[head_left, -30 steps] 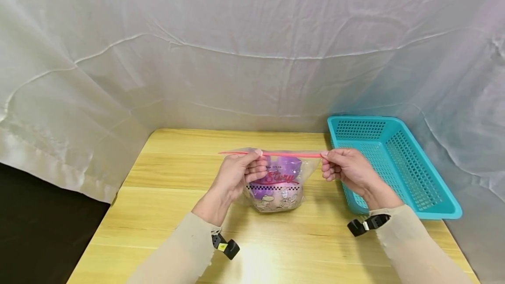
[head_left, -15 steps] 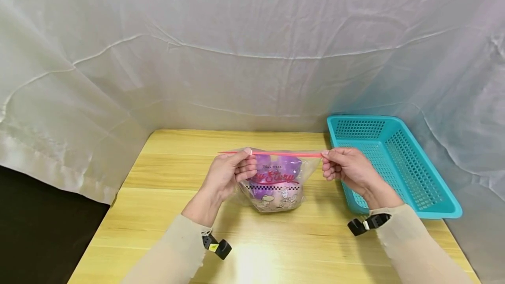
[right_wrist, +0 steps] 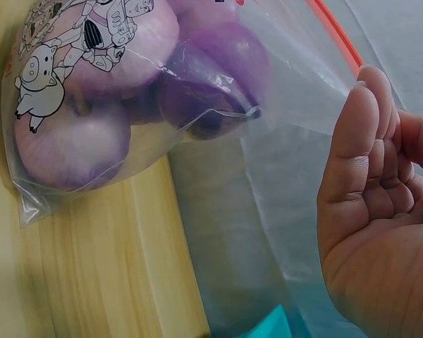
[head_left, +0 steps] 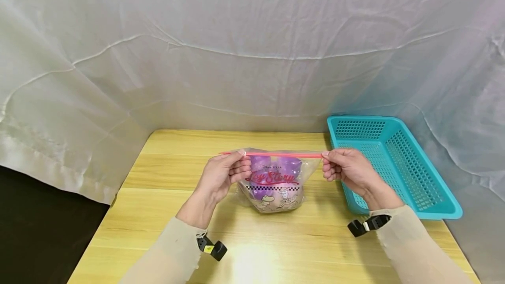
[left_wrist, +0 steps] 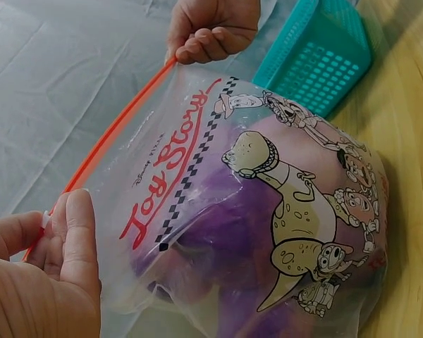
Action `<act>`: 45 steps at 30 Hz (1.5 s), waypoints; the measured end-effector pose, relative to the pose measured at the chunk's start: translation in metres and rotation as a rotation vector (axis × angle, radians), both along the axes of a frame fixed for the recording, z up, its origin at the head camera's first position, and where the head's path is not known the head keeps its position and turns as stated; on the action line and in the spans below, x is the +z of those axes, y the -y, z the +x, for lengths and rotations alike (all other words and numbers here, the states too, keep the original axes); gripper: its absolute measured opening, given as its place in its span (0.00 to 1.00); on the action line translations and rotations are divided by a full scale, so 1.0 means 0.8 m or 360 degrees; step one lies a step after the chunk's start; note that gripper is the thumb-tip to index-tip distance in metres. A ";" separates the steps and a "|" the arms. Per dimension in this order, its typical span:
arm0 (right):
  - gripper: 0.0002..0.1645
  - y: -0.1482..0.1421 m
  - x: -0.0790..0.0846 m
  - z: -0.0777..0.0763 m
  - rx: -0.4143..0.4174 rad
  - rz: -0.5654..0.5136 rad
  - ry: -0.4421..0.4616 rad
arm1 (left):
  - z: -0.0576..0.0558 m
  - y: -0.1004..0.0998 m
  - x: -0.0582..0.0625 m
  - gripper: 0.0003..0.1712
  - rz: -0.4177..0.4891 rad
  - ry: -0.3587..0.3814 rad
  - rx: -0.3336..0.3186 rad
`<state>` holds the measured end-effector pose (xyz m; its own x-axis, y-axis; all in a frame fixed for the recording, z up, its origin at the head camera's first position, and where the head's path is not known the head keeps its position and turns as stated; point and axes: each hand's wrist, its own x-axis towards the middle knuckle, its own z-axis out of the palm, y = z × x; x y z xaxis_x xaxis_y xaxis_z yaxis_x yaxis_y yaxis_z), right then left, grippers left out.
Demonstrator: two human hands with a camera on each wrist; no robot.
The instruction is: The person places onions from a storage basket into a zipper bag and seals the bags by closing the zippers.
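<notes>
A clear slider bag (head_left: 276,192) with printed cartoon figures stands upright on the table, holding several round purple and pink things (right_wrist: 77,144) that look like onions. Along its top runs a red zip strip (left_wrist: 113,134), stretched straight between the hands. My left hand (head_left: 221,172) pinches the small white slider (left_wrist: 46,220) on that strip, near its left end, with thumb and forefinger. At the other end my right hand (head_left: 351,165) pinches the strip's right corner, its other fingers curled in. A short length of strip sticks out beyond the left hand.
A turquoise perforated basket (head_left: 434,179) stands at the table's right side, close behind the right hand. Grey cloth (head_left: 252,56) hangs along the back and sides of the wooden table (head_left: 158,214). A dark area (head_left: 39,222) lies beyond the left edge.
My left hand has moved left along the red strip, carrying the white slider with it and uncovering more of the bag's lettering. The right hand and the bag have stayed in place.
</notes>
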<state>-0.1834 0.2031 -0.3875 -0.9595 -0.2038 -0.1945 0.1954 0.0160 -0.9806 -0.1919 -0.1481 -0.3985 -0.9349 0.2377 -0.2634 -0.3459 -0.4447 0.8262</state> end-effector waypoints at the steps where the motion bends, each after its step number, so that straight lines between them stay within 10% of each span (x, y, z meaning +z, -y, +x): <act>1: 0.14 0.000 0.000 0.000 -0.0002 0.0002 -0.0001 | 0.000 0.000 0.000 0.10 0.0002 0.0003 0.0003; 45: 0.16 0.006 0.004 0.004 -0.0092 -0.0025 -0.0007 | -0.001 0.049 -0.002 0.10 0.0098 -0.0008 0.0118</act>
<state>-0.1802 0.1981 -0.3843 -0.9706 -0.1508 -0.1875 0.1912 -0.0104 -0.9815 -0.1925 -0.1876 -0.4001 -0.9519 0.1833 -0.2457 -0.3059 -0.5190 0.7982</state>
